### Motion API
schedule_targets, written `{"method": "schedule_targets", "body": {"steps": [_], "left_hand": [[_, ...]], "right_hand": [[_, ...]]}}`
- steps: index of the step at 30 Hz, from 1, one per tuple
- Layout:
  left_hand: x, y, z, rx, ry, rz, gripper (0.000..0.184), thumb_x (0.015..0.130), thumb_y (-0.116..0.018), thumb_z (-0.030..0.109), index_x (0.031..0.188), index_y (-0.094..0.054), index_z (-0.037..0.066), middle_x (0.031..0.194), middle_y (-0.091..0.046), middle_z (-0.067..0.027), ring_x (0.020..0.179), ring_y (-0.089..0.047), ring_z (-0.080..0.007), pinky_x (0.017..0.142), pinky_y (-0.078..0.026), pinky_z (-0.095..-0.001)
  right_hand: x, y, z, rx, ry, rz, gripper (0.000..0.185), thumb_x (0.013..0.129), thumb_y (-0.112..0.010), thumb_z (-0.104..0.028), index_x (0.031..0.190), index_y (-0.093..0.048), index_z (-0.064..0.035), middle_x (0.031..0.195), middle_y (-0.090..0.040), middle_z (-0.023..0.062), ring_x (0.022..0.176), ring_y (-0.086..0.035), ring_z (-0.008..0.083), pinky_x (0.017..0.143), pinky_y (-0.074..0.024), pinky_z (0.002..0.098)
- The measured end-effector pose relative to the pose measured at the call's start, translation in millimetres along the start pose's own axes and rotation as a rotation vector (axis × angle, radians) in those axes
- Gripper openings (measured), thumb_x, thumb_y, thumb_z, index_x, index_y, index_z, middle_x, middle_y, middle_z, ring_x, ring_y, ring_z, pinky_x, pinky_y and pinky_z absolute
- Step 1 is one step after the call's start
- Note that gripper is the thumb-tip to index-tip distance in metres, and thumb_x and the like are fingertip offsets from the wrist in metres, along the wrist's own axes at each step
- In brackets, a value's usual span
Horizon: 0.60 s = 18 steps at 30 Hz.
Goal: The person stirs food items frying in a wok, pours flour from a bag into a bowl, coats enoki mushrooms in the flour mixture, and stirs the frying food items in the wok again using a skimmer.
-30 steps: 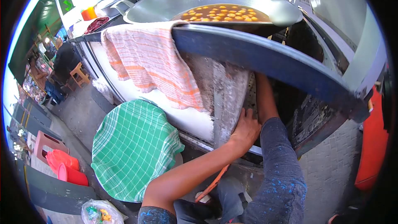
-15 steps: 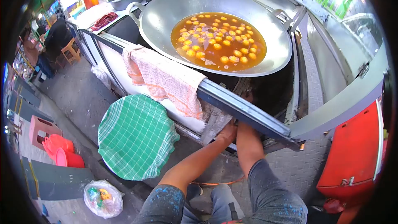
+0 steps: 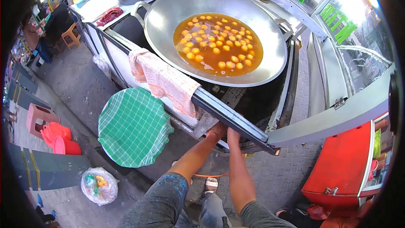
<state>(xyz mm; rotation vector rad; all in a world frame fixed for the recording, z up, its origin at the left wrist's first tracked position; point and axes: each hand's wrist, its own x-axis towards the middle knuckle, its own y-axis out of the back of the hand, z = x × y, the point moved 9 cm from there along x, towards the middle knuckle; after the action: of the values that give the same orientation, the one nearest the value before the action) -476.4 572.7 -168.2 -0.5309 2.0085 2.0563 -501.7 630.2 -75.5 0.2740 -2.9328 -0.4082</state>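
Observation:
Both arms reach down to the lower side of a metal cart. My left hand [image 3: 216,130] is at the edge of a worn metal panel [image 3: 205,124], its fingers hidden. Beside it, my right hand [image 3: 233,135] goes in under the cart's front rail [image 3: 230,118], and its fingers cannot be seen either. Above them sits a wide metal pan [image 3: 160,29] with small yellow balls [image 3: 222,65] in brown liquid. An orange-striped cloth [image 3: 162,76] hangs over the rail, left of my hands.
A green checked cloth [image 3: 134,126] covers a round container at the left. Further left are a red bucket [image 3: 66,146], a pink stool [image 3: 40,120] and a plastic bag [image 3: 100,185]. A red box [image 3: 337,164] stands at the right. Several people are in the background.
The view has tilted and shifted, showing more of the pan and the red box. My right forearm, deep behind the rail one second ago, now shows almost down to the wrist.

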Motion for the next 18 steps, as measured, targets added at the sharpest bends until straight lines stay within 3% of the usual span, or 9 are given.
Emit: {"method": "schedule_targets", "body": {"steps": [3,6,9,12,18], "left_hand": [[-4,3,5,0.066,-0.059,-0.053,0.053,0.094,-0.036,0.024,0.142,-0.028,0.004,0.149,-0.023,-0.012,0.139,-0.018,-0.0292,0.113,-0.012,-0.0441],[-21,18,6,0.084,-0.108,-0.058,0.051,0.093,-0.038,0.022,0.14,-0.032,0.004,0.147,-0.028,-0.0128,0.138,-0.021,-0.03,0.113,-0.013,-0.0442],[-15,13,8,0.052,-0.122,-0.077,0.051,0.092,-0.039,0.022,0.139,-0.033,0.004,0.146,-0.029,-0.013,0.137,-0.022,-0.0302,0.113,-0.013,-0.0444],[-10,10,6,0.02,-0.124,-0.085,0.05,0.092,-0.039,0.022,0.139,-0.034,0.004,0.145,-0.031,-0.0132,0.136,-0.023,-0.0305,0.112,-0.014,-0.0445],[-7,7,7,-0.021,-0.131,-0.096,0.05,0.091,-0.041,0.021,0.138,-0.036,0.005,0.143,-0.034,-0.0136,0.135,-0.025,-0.0309,0.112,-0.016,-0.0449]], "right_hand": [[-16,1,37,0.085,-0.118,-0.099,0.023,0.091,-0.054,-0.017,0.104,-0.055,0.0021,0.091,-0.059,0.0088,0.089,-0.053,0.0175,0.08,-0.0428,0.0333],[-42,16,-32,0.293,-0.088,-0.137,0.023,0.09,-0.056,-0.011,0.109,-0.056,0.0028,0.1,-0.059,0.0071,0.092,-0.054,0.0144,0.082,-0.0436,0.0301],[-57,26,-30,0.297,-0.13,-0.181,0.021,0.089,-0.057,-0.01,0.107,-0.057,0.0015,0.098,-0.06,0.0053,0.089,-0.054,0.0113,0.078,-0.0441,0.027],[-69,38,-38,0.226,-0.079,-0.15,0.012,0.089,-0.057,-0.01,0.099,-0.058,-0.002,0.088,-0.057,-0.0022,0.077,-0.049,0.0042,0.069,-0.0417,0.0202],[-97,47,-33,0.255,-0.242,-0.245,0.011,0.088,-0.059,-0.01,0.097,-0.058,-0.0032,0.077,-0.05,-0.0055,0.067,-0.041,0.0022,0.059,-0.0351,0.0178]]}}
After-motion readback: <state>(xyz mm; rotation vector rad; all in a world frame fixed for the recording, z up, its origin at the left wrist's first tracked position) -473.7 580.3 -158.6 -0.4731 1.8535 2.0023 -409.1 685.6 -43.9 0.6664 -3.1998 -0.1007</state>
